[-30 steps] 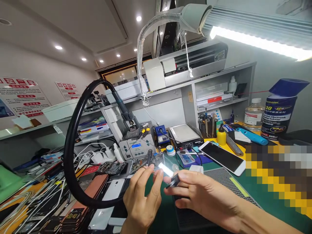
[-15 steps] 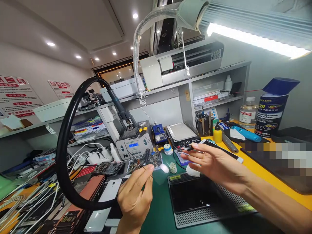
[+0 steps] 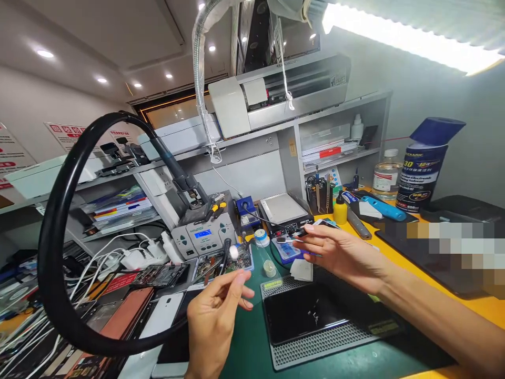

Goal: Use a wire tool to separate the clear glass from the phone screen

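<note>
My left hand (image 3: 215, 316) is raised at the lower middle, thumb and forefinger pinched together. What they hold, if anything, is too thin to make out. A bright white spot (image 3: 234, 252) shows just above those fingertips. My right hand (image 3: 341, 252) reaches in from the right, its thumb and fingers closed near a small dark tip (image 3: 300, 232) whose kind I cannot tell. Below it, a phone (image 3: 303, 315) with a black, reflective screen lies flat on a grey perforated mat (image 3: 327, 345). Neither hand touches the phone.
A thick black hose (image 3: 47, 252) loops at the left from a hot-air station (image 3: 201, 239). Phone parts (image 3: 130, 316) and white cables crowd the left. Behind stand a small jar (image 3: 269, 268), a heating plate (image 3: 286, 210), a yellow bottle (image 3: 340, 209) and a spray can (image 3: 420, 176).
The view has shifted, so the bench appears farther left. My left hand's lower fingers have spread outward a little, and the bright spot has moved left. My right hand stays above the phone.
</note>
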`<move>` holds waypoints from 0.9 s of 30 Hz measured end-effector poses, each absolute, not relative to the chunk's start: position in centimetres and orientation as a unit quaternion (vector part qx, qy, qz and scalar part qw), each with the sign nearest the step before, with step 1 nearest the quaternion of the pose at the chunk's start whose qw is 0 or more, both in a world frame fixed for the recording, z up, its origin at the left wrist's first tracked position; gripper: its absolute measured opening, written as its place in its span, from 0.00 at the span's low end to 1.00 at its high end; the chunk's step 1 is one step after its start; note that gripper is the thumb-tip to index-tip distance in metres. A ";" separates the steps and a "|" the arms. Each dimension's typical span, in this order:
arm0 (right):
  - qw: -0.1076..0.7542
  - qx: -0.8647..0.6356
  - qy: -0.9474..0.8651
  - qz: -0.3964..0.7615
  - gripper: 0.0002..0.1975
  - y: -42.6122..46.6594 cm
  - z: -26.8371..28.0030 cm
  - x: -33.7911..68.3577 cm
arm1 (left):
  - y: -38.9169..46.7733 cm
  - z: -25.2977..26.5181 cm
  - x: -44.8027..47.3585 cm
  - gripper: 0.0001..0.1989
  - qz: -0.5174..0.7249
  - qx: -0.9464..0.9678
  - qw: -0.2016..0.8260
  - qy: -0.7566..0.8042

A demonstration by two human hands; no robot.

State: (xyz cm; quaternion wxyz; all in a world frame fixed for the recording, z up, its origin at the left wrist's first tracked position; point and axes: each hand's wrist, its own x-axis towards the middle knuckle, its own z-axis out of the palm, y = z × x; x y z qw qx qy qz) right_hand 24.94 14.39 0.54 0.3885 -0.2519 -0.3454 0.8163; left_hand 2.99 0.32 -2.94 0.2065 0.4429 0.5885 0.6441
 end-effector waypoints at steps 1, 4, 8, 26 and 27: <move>0.393 -0.253 -0.348 0.813 0.06 14.5 0.5 25.0 | 0.5 -2.9 3.0 0.14 0.640 0.441 0.223 0.589; 0.402 -0.250 -0.358 0.805 0.07 14.7 0.4 25.3 | 1.0 -2.8 3.3 0.16 0.647 0.427 0.281 0.566; 0.404 -0.245 -0.374 0.798 0.09 14.7 0.3 25.4 | 0.9 -2.1 4.4 0.32 0.677 0.356 0.386 0.516; 0.407 -0.274 -0.466 0.736 0.11 13.7 -0.8 24.7 | -0.2 -2.0 5.4 0.15 0.578 0.344 0.474 0.568; 0.406 -0.274 -0.465 0.737 0.11 13.7 -0.9 24.6 | -0.3 -2.0 5.5 0.15 0.575 0.344 0.475 0.570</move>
